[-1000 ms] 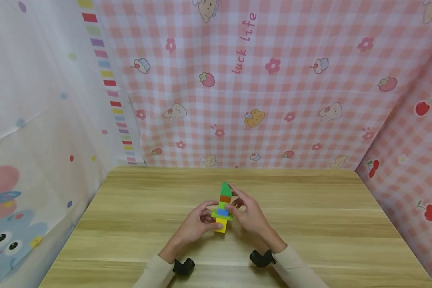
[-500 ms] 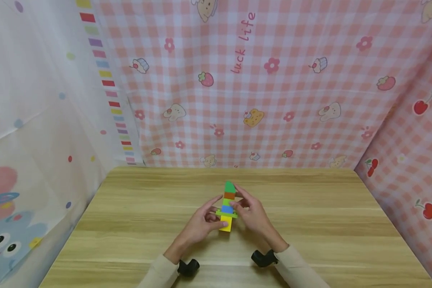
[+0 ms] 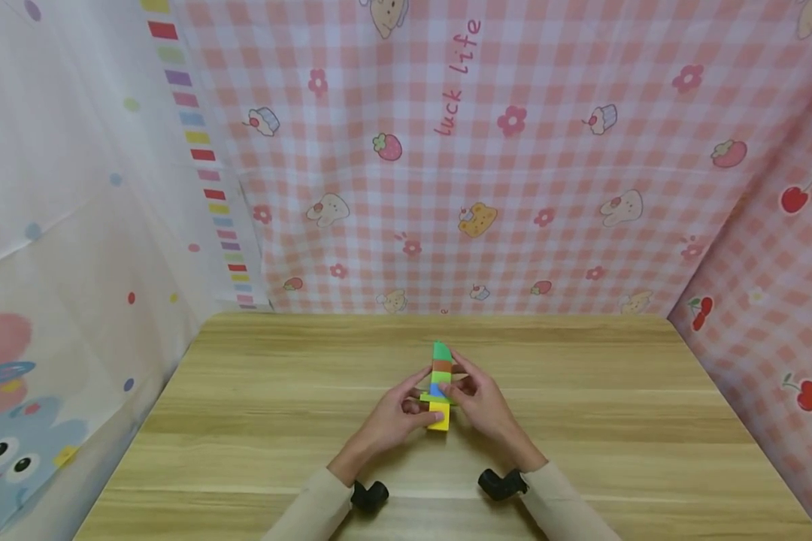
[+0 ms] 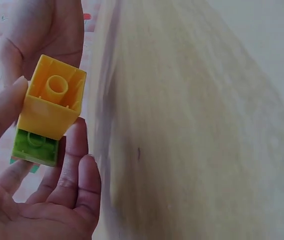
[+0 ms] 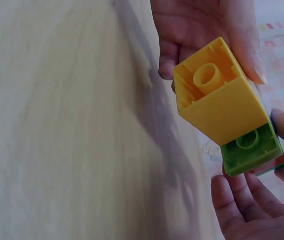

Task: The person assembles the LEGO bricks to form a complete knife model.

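A stack of toy building blocks [image 3: 441, 376] is held between both hands above the wooden table. From its lower end up it runs yellow, a wider light green plate, blue, light green, orange-brown, and a green sloped top. My left hand [image 3: 391, 418] pinches the yellow block [image 4: 51, 117], thumb on its near face. My right hand [image 3: 482, 400] grips the upper part, its thumb at the blue block. In both wrist views the yellow block's hollow underside faces the camera, and the green plate [image 5: 252, 150] juts out beyond it. The upper blocks are mostly hidden there.
The wooden table [image 3: 277, 436] extends around the hands. A pink checked cloth [image 3: 446, 188] hangs behind its far edge, with further cloths at both sides. A black wrist mount [image 3: 370, 496] shows at the left wrist, another black mount [image 3: 501, 485] at the right.
The block stack and both hands have shifted to the right, the left hand further than the right. The stack stands straighter in view, and both hands keep their hold.
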A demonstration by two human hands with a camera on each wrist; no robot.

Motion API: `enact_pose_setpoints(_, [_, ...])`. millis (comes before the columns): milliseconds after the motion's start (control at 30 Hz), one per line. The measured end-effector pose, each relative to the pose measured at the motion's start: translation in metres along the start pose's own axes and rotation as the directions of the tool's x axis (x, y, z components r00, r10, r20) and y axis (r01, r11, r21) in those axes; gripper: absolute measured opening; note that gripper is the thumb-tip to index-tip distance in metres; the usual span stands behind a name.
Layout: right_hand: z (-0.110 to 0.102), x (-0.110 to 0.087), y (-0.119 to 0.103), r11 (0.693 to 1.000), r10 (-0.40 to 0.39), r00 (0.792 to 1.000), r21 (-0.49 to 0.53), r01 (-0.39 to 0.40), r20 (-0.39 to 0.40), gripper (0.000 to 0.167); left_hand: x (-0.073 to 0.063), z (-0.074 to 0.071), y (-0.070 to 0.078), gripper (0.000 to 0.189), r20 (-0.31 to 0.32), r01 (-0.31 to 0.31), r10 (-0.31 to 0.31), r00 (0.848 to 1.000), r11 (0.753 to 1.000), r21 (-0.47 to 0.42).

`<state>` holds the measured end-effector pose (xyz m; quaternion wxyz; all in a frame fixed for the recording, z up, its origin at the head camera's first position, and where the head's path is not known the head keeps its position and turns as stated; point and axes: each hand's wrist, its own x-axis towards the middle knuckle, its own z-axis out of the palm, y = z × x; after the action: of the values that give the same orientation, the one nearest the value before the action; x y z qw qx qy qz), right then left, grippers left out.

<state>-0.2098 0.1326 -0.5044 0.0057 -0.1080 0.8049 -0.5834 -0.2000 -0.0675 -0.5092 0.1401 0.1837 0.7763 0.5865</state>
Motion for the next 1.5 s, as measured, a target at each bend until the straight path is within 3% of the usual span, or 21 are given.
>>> enact_pose_setpoints(200, [-0.004, 0.001, 0.008, 1.0, 0.028, 0.999, -0.012, -0.027, 0.016, 0.064, 0.007, 0.008, -0.003, 0.077, -0.03, 0.024, -0.022, 0.999, 0.998, 0.061])
enact_pose_setpoints(400, [-0.006, 0.002, 0.015, 0.999, 0.021, 1.0, -0.038, -0.021, 0.004, 0.062, 0.01, 0.013, -0.005, 0.077, -0.032, -0.007, 0.011, 0.999, 0.993, 0.121])
enact_pose_setpoints(667, [-0.017, -0.004, -0.02, 0.997, 0.048, 0.995, -0.067, -0.042, 0.086, 0.061, 0.016, 0.011, -0.003, 0.076, 0.011, -0.02, 0.018, 1.0, 0.98, 0.199])
enact_pose_setpoints(1033, [-0.013, 0.011, 0.019, 0.991, 0.095, 0.993, -0.1, -0.087, 0.075, 0.059, 0.019, 0.012, 0.001, 0.073, 0.042, -0.032, 0.022, 0.999, 0.97, 0.242])
enact_pose_setpoints(1300, [-0.012, 0.012, 0.02, 0.987, 0.113, 0.993, -0.117, -0.108, 0.04, 0.058, 0.022, 0.012, 0.002, 0.069, 0.061, -0.058, 0.045, 0.997, 0.969, 0.238])
enact_pose_setpoints(1500, [-0.012, 0.012, 0.021, 0.984, 0.131, 0.991, -0.129, -0.127, 0.028, 0.058, 0.023, 0.013, 0.001, 0.069, 0.056, -0.02, 0.007, 0.998, 0.97, 0.241])
